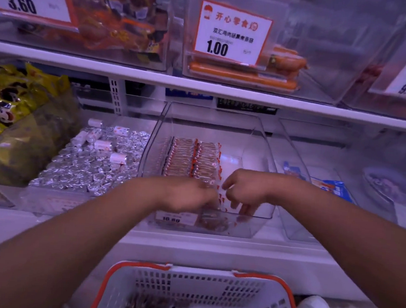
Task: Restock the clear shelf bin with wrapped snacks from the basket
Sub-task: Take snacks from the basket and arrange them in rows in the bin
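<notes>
1. Clear bin (pixel 266 144), lower shelf, centre: wrapped snacks (pixel 192 158) in two neat rows along its left side.
2. Left hand (pixel 189 196), over the bin's front: fingers hidden, cannot tell whether apart or clamped.
3. Right hand (pixel 242 191), just beside the left hand: fingers curled downward at the snack wrappers; grip unclear.
4. Basket (pixel 200 292), white with orange rim, below the shelf: dark snack packs inside.
5. Neighbouring bin of silver-wrapped pieces (pixel 91 167), left.

**Dim, violet-tinted wide-angle view with soft detail**

The light is weak and even, with a purple cast overall. Pale glare streaks the clear shelf bin (pixel 208 130) at centre and the plastic bins at 1 and 3 o'clock. Shelf edges bow towards the corners. The price tag (pixel 232 33) at 12 o'clock reads fairly sharply; the basket (pixel 195 296) at 6 o'clock is grainy, and both hands are smeared with motion blur.
</notes>
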A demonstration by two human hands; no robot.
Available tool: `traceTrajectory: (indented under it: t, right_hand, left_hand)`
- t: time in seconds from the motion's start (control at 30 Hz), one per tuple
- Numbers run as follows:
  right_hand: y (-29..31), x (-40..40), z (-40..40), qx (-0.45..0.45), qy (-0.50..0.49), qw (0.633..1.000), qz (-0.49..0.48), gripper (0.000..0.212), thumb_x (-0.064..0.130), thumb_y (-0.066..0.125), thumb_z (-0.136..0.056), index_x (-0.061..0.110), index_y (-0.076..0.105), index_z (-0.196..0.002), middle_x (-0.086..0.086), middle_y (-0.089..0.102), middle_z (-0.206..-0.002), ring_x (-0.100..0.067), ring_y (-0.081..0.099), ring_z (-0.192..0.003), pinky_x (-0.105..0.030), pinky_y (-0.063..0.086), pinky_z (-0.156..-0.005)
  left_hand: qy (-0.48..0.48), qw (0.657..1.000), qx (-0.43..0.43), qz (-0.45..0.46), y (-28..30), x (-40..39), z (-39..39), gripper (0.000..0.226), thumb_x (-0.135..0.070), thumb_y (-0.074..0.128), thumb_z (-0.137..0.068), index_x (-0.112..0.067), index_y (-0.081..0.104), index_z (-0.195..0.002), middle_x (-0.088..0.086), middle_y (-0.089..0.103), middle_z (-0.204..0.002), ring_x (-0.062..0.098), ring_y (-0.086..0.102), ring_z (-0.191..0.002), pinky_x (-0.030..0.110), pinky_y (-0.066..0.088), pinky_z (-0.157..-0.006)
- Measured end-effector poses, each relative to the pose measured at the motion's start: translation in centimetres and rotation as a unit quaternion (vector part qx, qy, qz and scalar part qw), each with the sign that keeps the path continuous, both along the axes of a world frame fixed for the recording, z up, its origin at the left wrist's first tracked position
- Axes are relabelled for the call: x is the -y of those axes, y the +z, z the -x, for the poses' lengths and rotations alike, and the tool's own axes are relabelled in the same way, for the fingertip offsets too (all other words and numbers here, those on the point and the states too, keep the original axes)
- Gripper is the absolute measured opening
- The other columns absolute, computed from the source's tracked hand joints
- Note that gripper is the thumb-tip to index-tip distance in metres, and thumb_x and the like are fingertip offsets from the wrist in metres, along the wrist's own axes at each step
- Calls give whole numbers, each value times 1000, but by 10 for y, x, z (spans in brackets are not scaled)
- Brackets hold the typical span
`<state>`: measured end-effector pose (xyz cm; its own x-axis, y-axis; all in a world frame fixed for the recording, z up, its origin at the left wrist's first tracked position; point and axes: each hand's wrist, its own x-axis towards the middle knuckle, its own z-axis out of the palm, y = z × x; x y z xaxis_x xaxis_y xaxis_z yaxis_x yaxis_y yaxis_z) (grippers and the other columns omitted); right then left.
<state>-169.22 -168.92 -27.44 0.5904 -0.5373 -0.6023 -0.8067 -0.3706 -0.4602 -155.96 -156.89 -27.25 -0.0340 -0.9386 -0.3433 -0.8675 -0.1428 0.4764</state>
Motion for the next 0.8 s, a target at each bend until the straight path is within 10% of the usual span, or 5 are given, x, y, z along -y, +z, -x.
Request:
traceTrajectory:
  t: [0.3,0.47,0.6,0.7,0.8]
  right_hand:
    - [-23,-6,0,130,-168,962,-170,26,-22,34,-73,-6,55,-76,-21,59,-48,-42,67,-55,-66,55,-74]
    - [-20,-7,-3,123,-192,967,-116,11,7,49,-88,9,58,-81,-14,54,-74,-27,55,-55,-42,58,-64]
    - [-12,-23,-17,223,-194,911,-290,47,9,45,-93,13,70,-53,-3,60,-50,-17,59,-44,-27,52,-51]
    - [-6,-28,-18,185,-176,929,-268,31,23,40,-100,14,65,-83,-2,65,-62,-15,62,-50,-24,54,-53]
    - [1,-23,-13,64,-161,972,-160,48,56,39,-98,23,45,-133,-20,58,-122,-37,63,-105,-58,51,-89]
  left_hand:
    - [75,981,-171,55,-24,5,-16,33,1,47,-94,-12,73,-112,7,70,-121,16,61,-114,24,41,-107]
    - [44,992,-76,92,-31,4,-20,37,-31,42,-90,-18,74,-104,3,72,-113,22,63,-109,36,47,-101]
    - [-5,998,33,60,-33,-1,-15,57,-57,28,-93,-23,60,-125,7,59,-136,25,54,-123,40,41,-106]
    - [8,997,-10,81,-28,0,-15,48,-47,32,-91,-19,65,-112,11,65,-125,25,58,-113,40,45,-100]
    - [23,984,-11,178,-29,-3,-20,40,-39,35,-83,-13,66,-84,11,71,-93,26,64,-89,39,50,-84]
